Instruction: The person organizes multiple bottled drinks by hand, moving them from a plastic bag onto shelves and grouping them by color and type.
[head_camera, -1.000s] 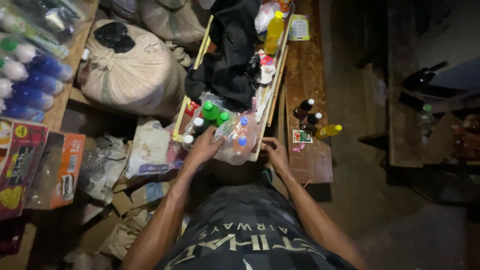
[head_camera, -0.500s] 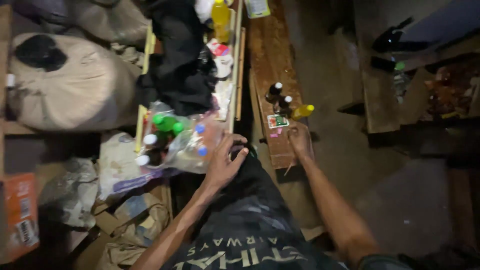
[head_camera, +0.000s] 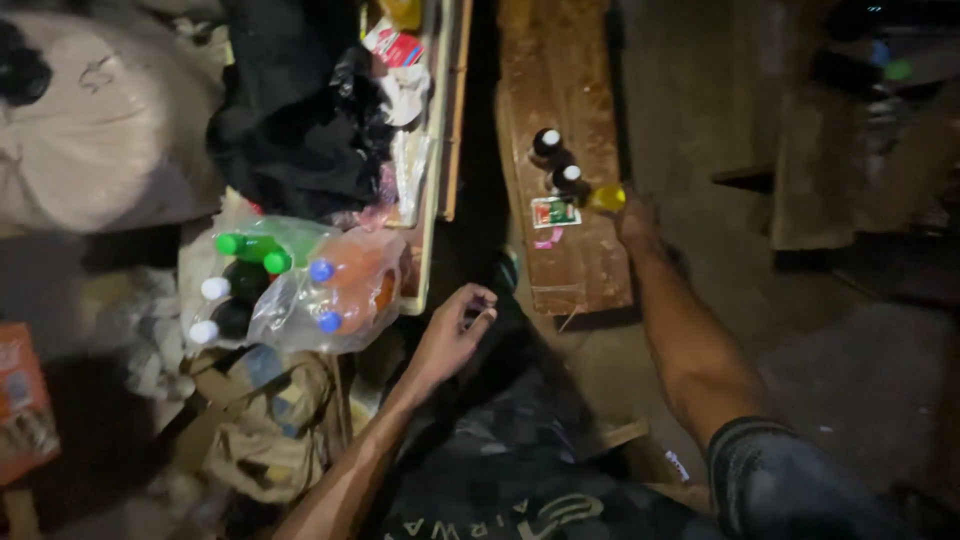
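My left hand (head_camera: 452, 338) hovers with loosely curled fingers just right of a clear plastic pack of bottles (head_camera: 300, 285), holding nothing. The pack has green, white and blue caps and lies at the near end of a wooden tray (head_camera: 437, 180). My right hand (head_camera: 636, 216) reaches out to the wooden bench (head_camera: 575, 110) and rests against a small yellow bottle (head_camera: 607, 197). Blur hides whether its fingers grip the bottle. Two dark bottles with white caps (head_camera: 556, 160) and a small printed packet (head_camera: 555, 211) stand just left of it.
A big pale sack (head_camera: 90, 130) lies at the left and a heap of black cloth (head_camera: 300, 120) on the tray. Crumpled cardboard and bags (head_camera: 265, 420) sit below the pack, with an orange box (head_camera: 20, 400) at the far left. Dark floor (head_camera: 850, 350) lies on the right.
My left hand has come off the bottle pack and drawn back toward my body. My right hand has moved from the bench's near edge up to the yellow bottle. The view has shifted right.
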